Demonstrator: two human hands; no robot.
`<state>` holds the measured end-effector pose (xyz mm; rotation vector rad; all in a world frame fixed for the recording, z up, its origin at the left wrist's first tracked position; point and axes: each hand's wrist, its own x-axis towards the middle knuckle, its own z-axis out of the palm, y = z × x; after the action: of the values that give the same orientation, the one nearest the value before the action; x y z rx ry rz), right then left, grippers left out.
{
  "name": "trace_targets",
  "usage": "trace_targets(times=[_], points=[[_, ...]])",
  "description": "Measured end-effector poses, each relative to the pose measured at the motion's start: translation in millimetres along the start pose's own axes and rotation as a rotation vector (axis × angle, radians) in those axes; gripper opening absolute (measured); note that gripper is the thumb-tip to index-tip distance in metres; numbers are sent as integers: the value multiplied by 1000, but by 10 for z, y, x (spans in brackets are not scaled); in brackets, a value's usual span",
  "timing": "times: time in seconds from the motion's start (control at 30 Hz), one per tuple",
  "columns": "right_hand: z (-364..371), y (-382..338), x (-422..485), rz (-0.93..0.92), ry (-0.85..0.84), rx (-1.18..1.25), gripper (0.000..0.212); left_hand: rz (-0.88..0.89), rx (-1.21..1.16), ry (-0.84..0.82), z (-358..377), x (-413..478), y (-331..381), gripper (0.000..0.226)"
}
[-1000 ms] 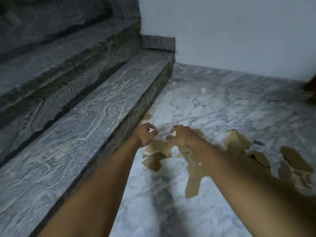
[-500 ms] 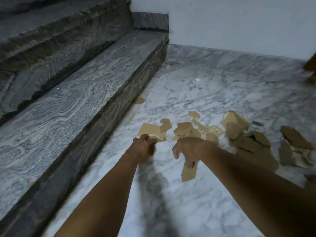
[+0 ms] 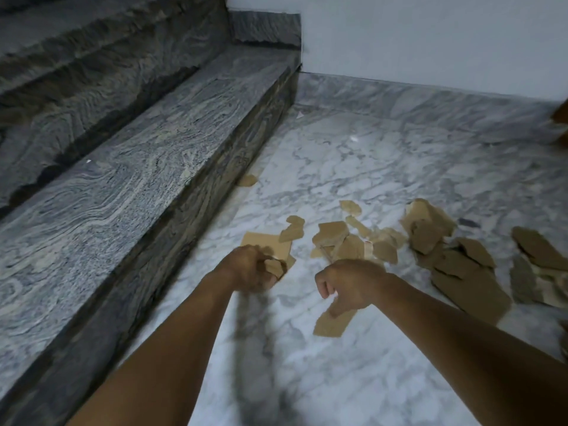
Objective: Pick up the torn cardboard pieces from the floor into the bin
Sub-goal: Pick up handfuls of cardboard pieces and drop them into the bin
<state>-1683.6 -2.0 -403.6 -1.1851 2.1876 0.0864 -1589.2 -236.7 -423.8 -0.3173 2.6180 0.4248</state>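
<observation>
Several torn brown cardboard pieces lie scattered on the white marble floor, spreading toward the right edge. My left hand is closed around a small cardboard scrap, just above a flat rectangular piece on the floor. My right hand has its fingers curled down, pinching the upper end of a cardboard strip that lies below it. A bigger heap sits to the right of my right forearm. No bin is in view.
Dark grey granite stairs rise along the left, their riser right beside my left arm. One lone scrap lies against the bottom step. A white wall closes the far side. Something brown shows at the right edge.
Both hands drew back toward me from the middle of the pile. The left closed on a small scrap, and the right came down onto the strip. The view tilted down.
</observation>
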Motion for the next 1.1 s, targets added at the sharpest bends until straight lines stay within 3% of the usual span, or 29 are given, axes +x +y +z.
trace_targets(times=[0.03, 0.1, 0.27, 0.4, 0.53, 0.6, 0.67, 0.8, 0.97, 1.1], points=[[-6, 15, -3, -12, -26, -15, 49, -99, -75, 68, -56, 35, -10, 35], [8, -3, -17, -46, -85, -97, 55, -92, -72, 104, -135, 104, -54, 68], [72, -80, 31, -68, -141, -140, 28, -67, -26, 126, -45, 264, -90, 61], [-1, -138, 116, -70, -173, 6, 30, -122, -89, 210, -42, 301, -170, 54], [-456, -169, 289, 15, -28, 309, 30, -192, -347, 306, -60, 190, -245, 52], [-663, -207, 451, 46, 59, 381, 29, -258, -502, 376, -46, 101, -343, 57], [-743, -312, 637, 31, 79, 359, 26, -300, -509, 404, -34, 15, -430, 53], [-498, -598, 1020, -19, 129, 317, 30, -373, -383, 445, 1, -114, -574, 29], [-311, -714, 1231, 85, 210, 294, 69, -450, -482, 416, 32, -80, -696, 32], [-307, -674, 1112, 162, 78, 218, 63, -455, -598, 313, -154, 0, -586, 46]])
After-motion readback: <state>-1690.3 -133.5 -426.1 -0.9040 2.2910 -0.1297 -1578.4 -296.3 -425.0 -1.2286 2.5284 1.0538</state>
